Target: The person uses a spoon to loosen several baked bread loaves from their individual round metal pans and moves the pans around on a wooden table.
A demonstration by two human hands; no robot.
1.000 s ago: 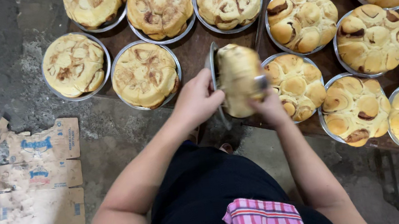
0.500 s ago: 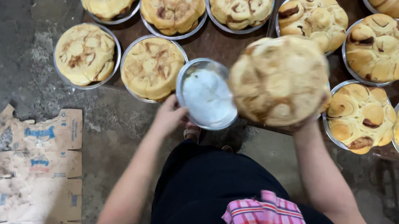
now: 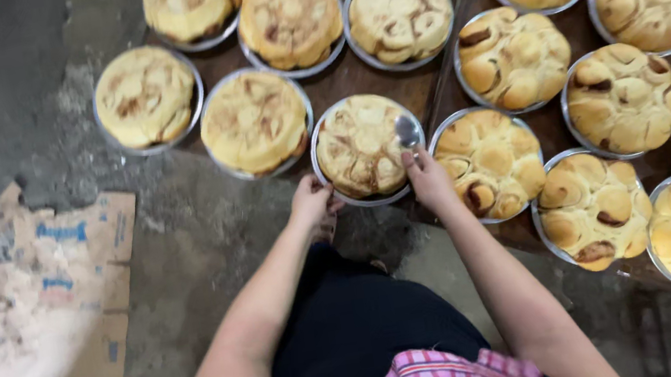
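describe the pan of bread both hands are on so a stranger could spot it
On the dark wooden table crowded with round metal pans of baked bread, look at the near edge. The pan sits between the left hand and right hand; only its loaf has a shiny bare patch of tin beside it.

Rough grey concrete floor (image 3: 9, 103) with flattened, torn cardboard (image 3: 47, 316) beside a dark brown wooden table (image 3: 549, 119).

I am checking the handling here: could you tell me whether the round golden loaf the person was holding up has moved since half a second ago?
Yes. The round golden loaf has gone down into its round metal pan, beside the neighbouring pale flat loaf.
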